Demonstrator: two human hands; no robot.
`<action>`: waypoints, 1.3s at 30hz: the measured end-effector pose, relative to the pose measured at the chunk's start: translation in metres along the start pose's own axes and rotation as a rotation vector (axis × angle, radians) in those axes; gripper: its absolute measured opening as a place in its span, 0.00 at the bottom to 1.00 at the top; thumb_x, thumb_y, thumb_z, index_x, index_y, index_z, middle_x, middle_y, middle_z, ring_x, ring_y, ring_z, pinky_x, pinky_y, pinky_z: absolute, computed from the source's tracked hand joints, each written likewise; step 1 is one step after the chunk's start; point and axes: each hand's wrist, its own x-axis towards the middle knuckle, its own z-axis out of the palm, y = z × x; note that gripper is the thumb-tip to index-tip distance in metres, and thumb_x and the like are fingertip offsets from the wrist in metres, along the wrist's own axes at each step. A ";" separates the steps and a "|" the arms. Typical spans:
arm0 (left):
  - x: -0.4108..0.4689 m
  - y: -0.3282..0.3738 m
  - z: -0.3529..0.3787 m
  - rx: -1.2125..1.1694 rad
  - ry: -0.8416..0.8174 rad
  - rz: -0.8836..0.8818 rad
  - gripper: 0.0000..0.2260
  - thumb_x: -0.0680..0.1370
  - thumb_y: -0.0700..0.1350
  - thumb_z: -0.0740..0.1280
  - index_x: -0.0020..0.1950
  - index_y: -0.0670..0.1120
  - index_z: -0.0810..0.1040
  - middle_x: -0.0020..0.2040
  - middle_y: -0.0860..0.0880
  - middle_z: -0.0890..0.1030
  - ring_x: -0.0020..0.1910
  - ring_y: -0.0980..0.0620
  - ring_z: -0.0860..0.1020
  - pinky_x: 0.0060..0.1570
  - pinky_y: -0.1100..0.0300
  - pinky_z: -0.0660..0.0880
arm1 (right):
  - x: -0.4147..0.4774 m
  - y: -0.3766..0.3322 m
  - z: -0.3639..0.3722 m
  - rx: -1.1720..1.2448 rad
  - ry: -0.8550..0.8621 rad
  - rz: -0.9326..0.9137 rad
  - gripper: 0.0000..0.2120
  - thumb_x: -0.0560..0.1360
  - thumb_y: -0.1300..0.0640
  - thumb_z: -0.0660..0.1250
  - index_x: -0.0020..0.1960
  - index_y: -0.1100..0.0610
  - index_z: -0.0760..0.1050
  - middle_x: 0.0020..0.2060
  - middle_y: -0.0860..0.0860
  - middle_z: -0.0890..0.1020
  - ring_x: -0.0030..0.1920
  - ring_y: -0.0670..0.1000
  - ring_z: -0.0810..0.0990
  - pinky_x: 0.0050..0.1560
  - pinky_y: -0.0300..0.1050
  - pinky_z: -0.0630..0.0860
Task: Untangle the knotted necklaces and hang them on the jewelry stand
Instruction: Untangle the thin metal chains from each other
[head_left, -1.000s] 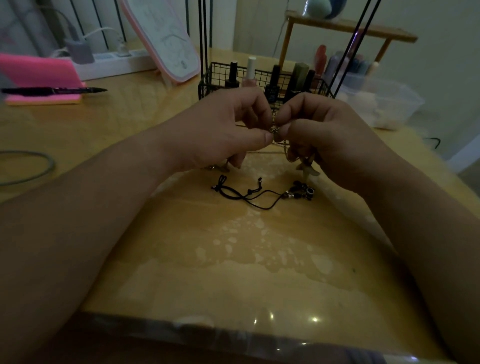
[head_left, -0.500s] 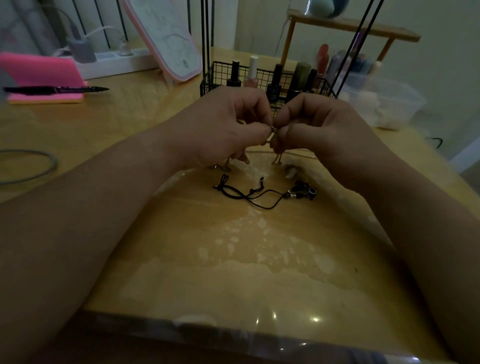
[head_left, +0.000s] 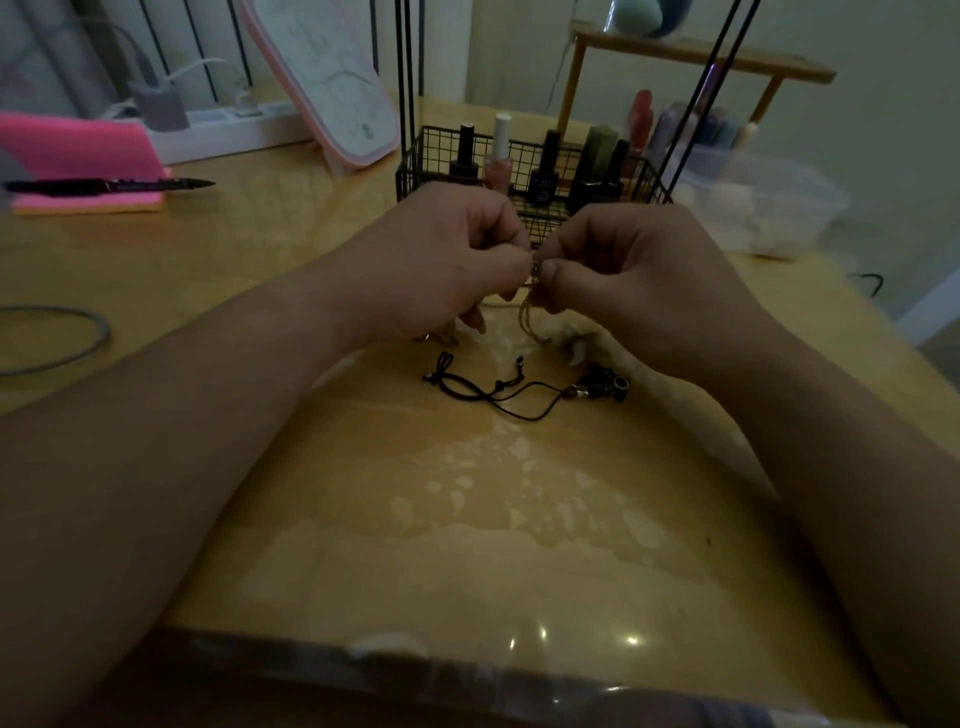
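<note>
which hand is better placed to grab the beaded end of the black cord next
Right, probably. The beaded end lies just below the right hand; the left hand sits further from it. Both pinch the gold chain now.

Gold-toned chain necklace (head_left: 527, 312): thin, hung in loose loops at frame centre, top pinched between left hand (head_left: 447, 260) and right hand (head_left: 639, 280). Black cord necklace (head_left: 498, 392): dark beads at its right end, lay slack just below centre. Black wire jewelry stand (head_left: 436, 156): stood upright, upper centre.

Black cord necklace (head_left: 524, 389), pink notepad (head_left: 78, 156)
</note>
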 end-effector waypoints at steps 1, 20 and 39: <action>0.000 0.000 0.000 0.007 0.003 0.000 0.03 0.82 0.41 0.68 0.50 0.44 0.80 0.41 0.49 0.82 0.34 0.60 0.80 0.33 0.68 0.76 | 0.000 0.000 0.000 -0.002 0.007 0.003 0.02 0.79 0.56 0.71 0.51 0.52 0.82 0.42 0.48 0.87 0.44 0.45 0.86 0.50 0.51 0.84; 0.002 -0.005 -0.003 0.011 0.016 0.020 0.02 0.80 0.46 0.73 0.47 0.50 0.83 0.31 0.67 0.78 0.32 0.69 0.75 0.32 0.77 0.68 | 0.001 0.000 0.001 0.134 0.071 0.071 0.02 0.80 0.58 0.70 0.50 0.55 0.82 0.40 0.50 0.87 0.42 0.46 0.86 0.49 0.47 0.85; 0.005 -0.006 -0.001 -0.096 0.003 -0.072 0.03 0.80 0.44 0.72 0.47 0.50 0.82 0.40 0.56 0.79 0.37 0.63 0.78 0.40 0.64 0.80 | 0.002 0.004 0.009 -0.067 0.120 -0.006 0.03 0.78 0.55 0.73 0.50 0.52 0.79 0.40 0.47 0.83 0.38 0.45 0.82 0.37 0.36 0.79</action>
